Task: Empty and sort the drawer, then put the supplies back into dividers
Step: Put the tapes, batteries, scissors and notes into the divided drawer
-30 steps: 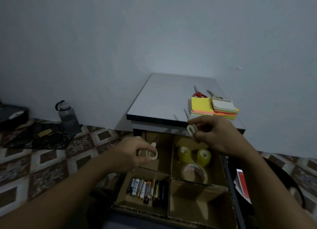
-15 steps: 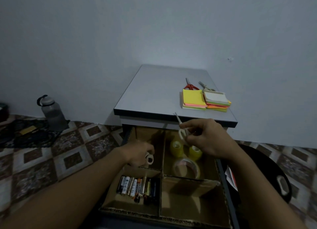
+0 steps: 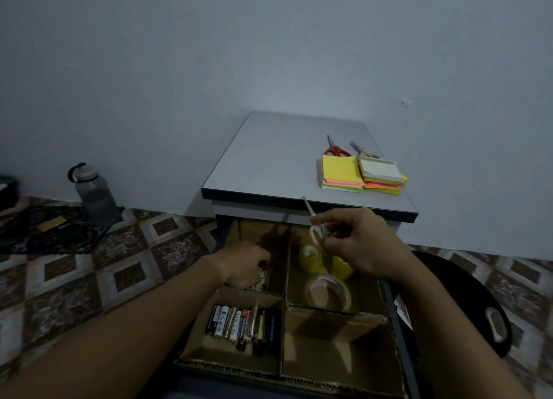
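Observation:
The open drawer point(image 3: 392, 332) holds cardboard dividers. My left hand point(image 3: 244, 265) is down in the back left compartment, closed on white-handled scissors point(image 3: 261, 277) that are mostly hidden under it. My right hand point(image 3: 356, 244) hovers over the back right compartment and grips a second pair of white-handled scissors point(image 3: 314, 228), blades pointing up and away. Two yellow tape rolls point(image 3: 309, 256) and a clear tape roll point(image 3: 327, 292) lie below it. Several batteries point(image 3: 245, 325) fill the front left compartment. The front right compartment point(image 3: 335, 350) shows bare cardboard.
On the grey cabinet top point(image 3: 281, 159) sit two stacks of coloured sticky notes point(image 3: 341, 172), red-handled scissors point(image 3: 335, 148) and grey scissors point(image 3: 360, 150). A grey water bottle point(image 3: 95, 193) stands on the patterned floor at left. A black round object point(image 3: 484, 303) lies at right.
My left hand has lowered its scissors into the back left compartment. My right hand has stayed above the tape compartment with its scissors. The camera has tilted down slightly.

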{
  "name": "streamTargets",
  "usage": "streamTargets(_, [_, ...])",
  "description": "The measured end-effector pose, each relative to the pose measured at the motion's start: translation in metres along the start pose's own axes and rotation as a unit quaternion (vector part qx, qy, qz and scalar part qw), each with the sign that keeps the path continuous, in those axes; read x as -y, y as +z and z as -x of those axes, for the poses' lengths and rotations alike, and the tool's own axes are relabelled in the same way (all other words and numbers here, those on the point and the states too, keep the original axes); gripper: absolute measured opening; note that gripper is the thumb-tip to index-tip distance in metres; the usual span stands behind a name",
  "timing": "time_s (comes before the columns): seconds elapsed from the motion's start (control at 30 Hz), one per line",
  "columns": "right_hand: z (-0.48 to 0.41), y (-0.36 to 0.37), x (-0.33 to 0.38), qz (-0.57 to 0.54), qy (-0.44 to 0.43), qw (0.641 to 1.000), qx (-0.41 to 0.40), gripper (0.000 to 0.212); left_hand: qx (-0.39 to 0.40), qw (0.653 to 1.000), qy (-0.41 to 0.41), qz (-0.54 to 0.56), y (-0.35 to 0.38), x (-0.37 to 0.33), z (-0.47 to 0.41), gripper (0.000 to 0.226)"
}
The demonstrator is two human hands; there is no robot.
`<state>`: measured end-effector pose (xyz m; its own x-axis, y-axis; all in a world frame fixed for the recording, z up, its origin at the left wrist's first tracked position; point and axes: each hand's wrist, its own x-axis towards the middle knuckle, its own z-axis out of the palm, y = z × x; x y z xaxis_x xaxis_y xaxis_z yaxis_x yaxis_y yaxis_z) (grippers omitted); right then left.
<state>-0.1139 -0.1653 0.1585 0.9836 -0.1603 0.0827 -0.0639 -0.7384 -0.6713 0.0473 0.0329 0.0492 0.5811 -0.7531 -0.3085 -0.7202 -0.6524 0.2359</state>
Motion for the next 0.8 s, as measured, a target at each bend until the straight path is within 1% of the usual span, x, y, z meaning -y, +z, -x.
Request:
streamTargets(0.07, [0.003, 0.001, 0.002, 0.003, -0.008, 1.000, 0.003, 0.039, -0.050, 0.998, 0.011, 0.028, 0.000, 0.001, 0.008, 0.028])
streamTargets(0.17, [0.007, 0.005, 0.004, 0.015, -0.024, 1.000, 0.013, 0.039, -0.136, 0.989, 0.024, 0.055, 0.001, 0.008, 0.021, 0.029])
streamTargets(0.27, [0.011, 0.013, 0.010, 0.032, -0.035, 0.998, 0.028, 0.041, -0.243, 0.965, 0.020, 0.094, 0.000, 0.021, 0.034, 0.026])
streamTargets(0.33, [0.010, 0.022, 0.012, 0.043, -0.036, 0.998, 0.036, 0.042, -0.281, 0.953, 0.006, 0.114, -0.001, 0.033, 0.042, 0.029])
streamTargets(0.37, [0.008, 0.028, 0.013, 0.048, -0.033, 0.997, 0.043, 0.042, -0.282, 0.952, -0.006, 0.120, -0.001, 0.039, 0.045, 0.031])
streamTargets(0.47, [0.000, 0.050, 0.014, 0.059, -0.023, 0.996, 0.056, 0.043, -0.248, 0.953, -0.045, 0.167, 0.009, 0.058, 0.051, 0.038])
streamTargets(0.53, [-0.007, 0.067, 0.014, 0.066, -0.013, 0.996, 0.065, 0.043, -0.246, 0.947, -0.040, 0.204, 0.020, 0.064, 0.051, 0.041])
streamTargets(0.67, [-0.024, 0.099, 0.015, 0.063, 0.007, 0.994, 0.086, 0.043, -0.268, 0.932, -0.022, 0.244, 0.030, 0.068, 0.047, 0.042])
streamTargets(0.8, [-0.041, 0.125, 0.010, 0.122, 0.023, 0.988, 0.094, 0.036, -0.280, 0.920, -0.005, 0.274, 0.033, 0.071, 0.046, 0.039])
